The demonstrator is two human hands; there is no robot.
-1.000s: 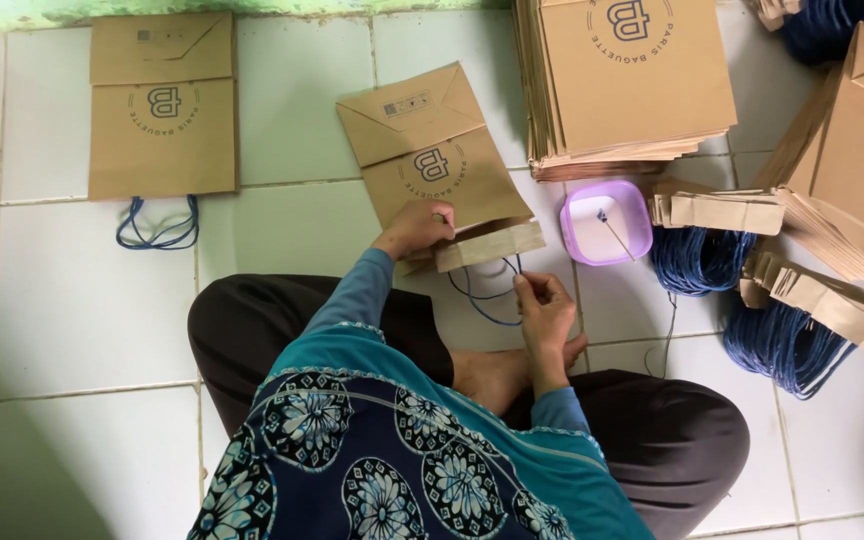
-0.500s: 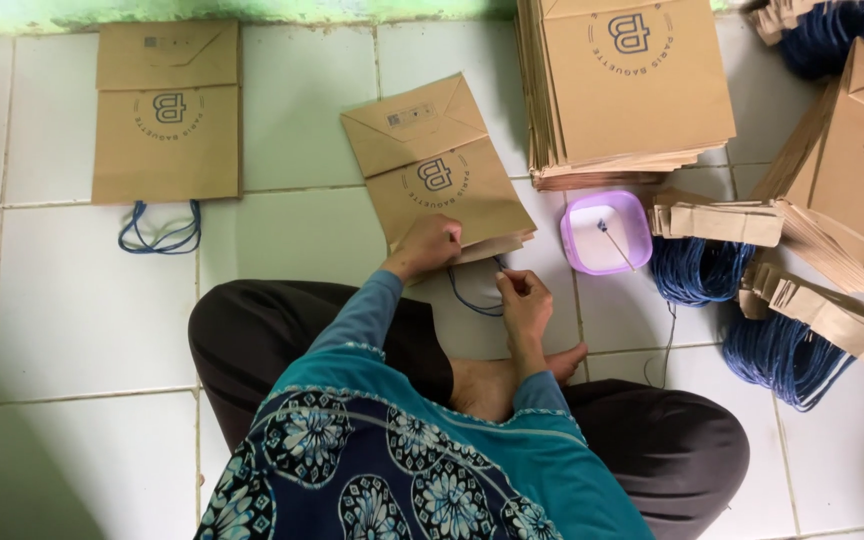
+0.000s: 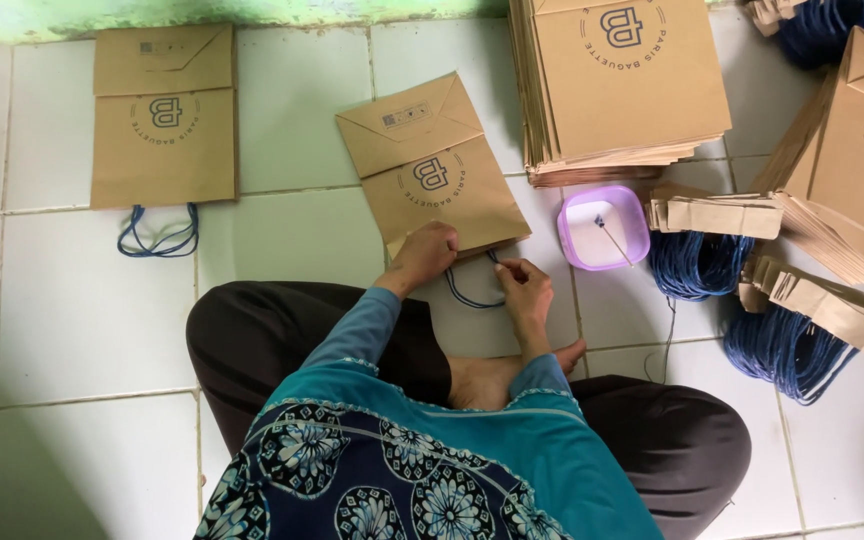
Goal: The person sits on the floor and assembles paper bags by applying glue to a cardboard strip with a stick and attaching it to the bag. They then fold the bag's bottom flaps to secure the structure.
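Observation:
A flat brown paper bag [image 3: 422, 165] lies tilted on the white tiled floor in front of my crossed legs. My left hand [image 3: 425, 253] presses down on the bag's near open edge. My right hand [image 3: 523, 283] sits just right of it, fingers pinched at the same edge by a blue cord handle [image 3: 467, 292] that loops out from under the bag toward me. Which fingers hold the cord is hidden.
A finished brown bag [image 3: 163, 118] with blue handles lies far left. A tall stack of flat bags [image 3: 624, 80] stands at the back right, more bags [image 3: 857, 165] at the right edge. A purple tub [image 3: 604, 228] of glue and blue cord bundles [image 3: 790, 345] lie to my right.
My right hand moved up from near my foot to the bag's edge. The loose folded strip at the bag's mouth has gone flat under my left hand.

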